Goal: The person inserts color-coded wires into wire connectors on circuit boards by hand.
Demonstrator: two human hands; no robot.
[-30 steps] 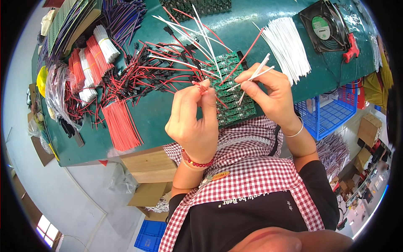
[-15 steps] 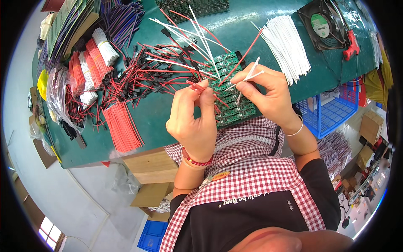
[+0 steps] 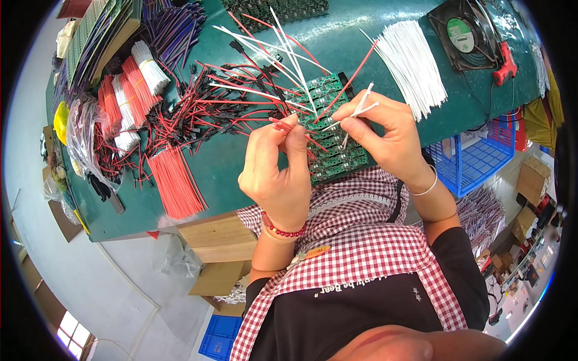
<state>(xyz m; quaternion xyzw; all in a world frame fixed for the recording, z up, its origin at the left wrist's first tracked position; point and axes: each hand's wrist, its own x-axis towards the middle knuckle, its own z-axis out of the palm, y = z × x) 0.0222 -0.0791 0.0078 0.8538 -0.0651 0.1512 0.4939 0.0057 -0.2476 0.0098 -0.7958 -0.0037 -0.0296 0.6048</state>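
Observation:
Over a panel of green circuit boards point(image 3: 338, 161) at the table's near edge, both my hands are closed. My left hand point(image 3: 274, 168) pinches several short red wires point(image 3: 282, 125) between thumb and fingers, at the panel's left side. My right hand point(image 3: 388, 137) holds a few white wires point(image 3: 365, 109), which cross and stick out above and below the fingertips. Their lower ends come close to the boards; whether they touch, I cannot tell. Longer red and white wires point(image 3: 294, 59) fan out from the boards toward the far side.
To the left lie a tangle of red wires with black connectors point(image 3: 198, 105) and a red wire bundle point(image 3: 176, 183). White wires point(image 3: 412, 69) are spread at right, near a black fan point(image 3: 463, 36) and a red-handled tool point(image 3: 504, 65). A blue crate point(image 3: 469, 159) stands below the table's right side.
My right hand and its white wires have shifted very slightly. My left hand stays in place with the red wires.

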